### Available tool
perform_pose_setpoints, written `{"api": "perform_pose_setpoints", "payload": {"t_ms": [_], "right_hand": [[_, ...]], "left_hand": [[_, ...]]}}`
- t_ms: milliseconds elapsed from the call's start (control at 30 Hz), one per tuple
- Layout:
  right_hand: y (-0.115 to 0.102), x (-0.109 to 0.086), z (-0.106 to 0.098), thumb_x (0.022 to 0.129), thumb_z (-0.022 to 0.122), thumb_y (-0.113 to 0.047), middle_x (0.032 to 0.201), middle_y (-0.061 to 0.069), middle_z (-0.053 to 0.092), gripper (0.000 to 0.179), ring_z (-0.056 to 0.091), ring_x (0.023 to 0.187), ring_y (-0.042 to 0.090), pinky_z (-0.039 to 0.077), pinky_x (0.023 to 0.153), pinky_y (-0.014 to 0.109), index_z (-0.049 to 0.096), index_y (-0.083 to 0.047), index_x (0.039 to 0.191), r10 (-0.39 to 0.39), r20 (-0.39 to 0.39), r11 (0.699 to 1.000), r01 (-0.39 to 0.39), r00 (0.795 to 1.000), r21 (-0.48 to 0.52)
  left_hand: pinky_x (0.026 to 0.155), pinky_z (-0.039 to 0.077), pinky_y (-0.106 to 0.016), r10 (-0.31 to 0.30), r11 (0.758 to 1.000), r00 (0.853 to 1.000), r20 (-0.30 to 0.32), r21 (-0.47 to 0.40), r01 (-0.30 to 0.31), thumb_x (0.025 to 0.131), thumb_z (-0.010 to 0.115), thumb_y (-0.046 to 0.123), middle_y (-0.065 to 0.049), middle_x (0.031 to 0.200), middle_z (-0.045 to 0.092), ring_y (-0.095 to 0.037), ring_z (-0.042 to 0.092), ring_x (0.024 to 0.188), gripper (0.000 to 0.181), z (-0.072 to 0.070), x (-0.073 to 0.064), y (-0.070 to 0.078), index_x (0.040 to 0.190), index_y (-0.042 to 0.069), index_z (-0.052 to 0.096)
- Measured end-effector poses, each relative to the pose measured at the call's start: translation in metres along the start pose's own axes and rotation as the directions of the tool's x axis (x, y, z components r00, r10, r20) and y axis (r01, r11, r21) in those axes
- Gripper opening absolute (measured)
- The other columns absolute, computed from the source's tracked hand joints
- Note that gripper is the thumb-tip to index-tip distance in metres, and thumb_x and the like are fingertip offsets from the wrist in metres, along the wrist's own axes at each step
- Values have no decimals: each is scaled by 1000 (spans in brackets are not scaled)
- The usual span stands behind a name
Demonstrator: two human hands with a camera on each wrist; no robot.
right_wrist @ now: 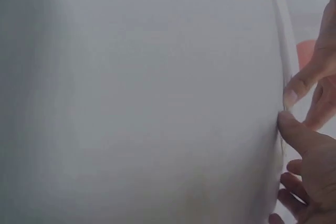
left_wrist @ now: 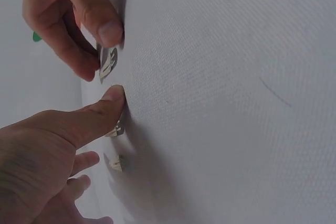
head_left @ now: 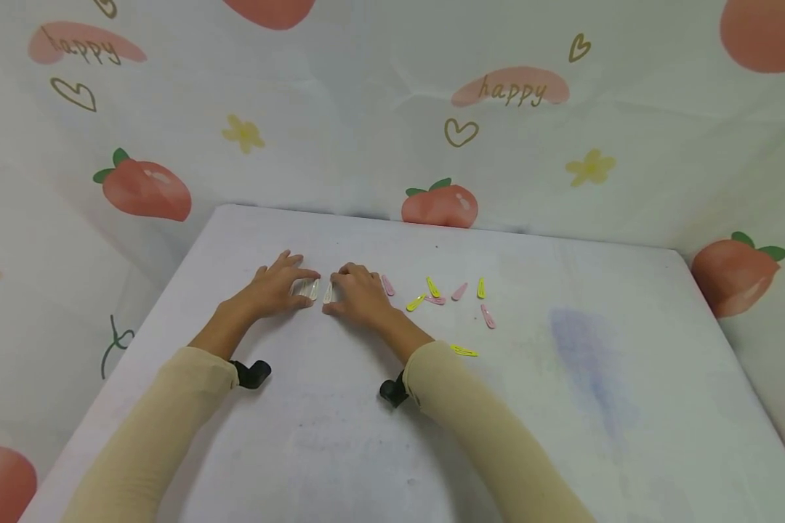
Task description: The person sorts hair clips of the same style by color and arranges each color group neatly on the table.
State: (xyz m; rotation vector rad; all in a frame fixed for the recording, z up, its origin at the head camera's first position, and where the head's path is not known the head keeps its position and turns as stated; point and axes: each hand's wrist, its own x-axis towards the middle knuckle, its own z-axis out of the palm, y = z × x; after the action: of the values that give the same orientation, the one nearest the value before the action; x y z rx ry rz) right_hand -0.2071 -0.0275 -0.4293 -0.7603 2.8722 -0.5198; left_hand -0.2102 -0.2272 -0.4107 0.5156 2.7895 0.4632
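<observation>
On the white table, my left hand point(head_left: 276, 289) has its thumb and index finger at the two ends of a white snap hair clip point(head_left: 315, 289), pinching it. More white hair clips point(head_left: 302, 288) lie under that palm, partly hidden. Close on the right, my right hand point(head_left: 361, 296) pinches another white hair clip point(head_left: 328, 293) lengthwise between thumb and index finger. A narrow gap separates the two clips. The left wrist view shows the right hand's clip point(left_wrist: 108, 64) between its fingertips. In the right wrist view both thumbs nearly meet, and the clips are hidden.
Right of my hands lie several loose pink hair clips point(head_left: 459, 292) and yellow hair clips point(head_left: 481, 288). One yellow clip point(head_left: 464, 351) lies beside the right sleeve. A bluish stain point(head_left: 585, 363) marks the table's right side. A printed curtain point(head_left: 340, 109) hangs behind the table.
</observation>
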Motion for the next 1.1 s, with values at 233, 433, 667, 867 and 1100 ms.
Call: {"api": "perform_pose_setpoints", "payload": {"t_ms": [233,433,667,867,1100], "right_hand": [[14,-13,-24,88,75,-43,142,7,52,70,48,131,22,41,107,43,51,-12,146,-101,88,995,99,991,26],[40,-32,-47,89,74,-42,138,7,54,65,51,127,22,42,105,41,54,-13,144,-176,101,984,178,979,-12],[91,-71,-74,89,75,-34,130,9,59,57,55,119,25,45,100,44,60,-8,138,-171,52,985,171,984,10],[148,-117,-88,87,78,-31,125,8,59,54,57,114,27,49,95,46,63,-8,134,-105,-17,990,106,994,96],[189,-154,-88,85,80,-25,121,13,61,52,58,113,31,48,97,52,65,-5,130,-54,-19,985,56,998,160]], "left_hand": [[105,13,-78,-7,1000,1000,12,5,7,88,76,23,-31,156,27,-50,9,147,53,-2,-2,1,137,9,60],[106,14,-78,-2,1000,1000,9,19,1,88,76,22,-31,155,28,-50,10,147,52,-3,-5,-3,136,8,60],[106,15,-77,13,1000,1000,-2,20,-13,89,74,22,-30,155,30,-51,11,146,52,0,-5,-4,137,8,60],[107,16,-76,27,999,1000,-2,19,-27,90,73,22,-30,155,29,-51,12,146,52,1,-4,0,137,7,59],[106,18,-75,37,999,999,-1,8,-37,89,74,21,-31,155,29,-52,12,146,53,-2,-2,1,137,6,58]]}}
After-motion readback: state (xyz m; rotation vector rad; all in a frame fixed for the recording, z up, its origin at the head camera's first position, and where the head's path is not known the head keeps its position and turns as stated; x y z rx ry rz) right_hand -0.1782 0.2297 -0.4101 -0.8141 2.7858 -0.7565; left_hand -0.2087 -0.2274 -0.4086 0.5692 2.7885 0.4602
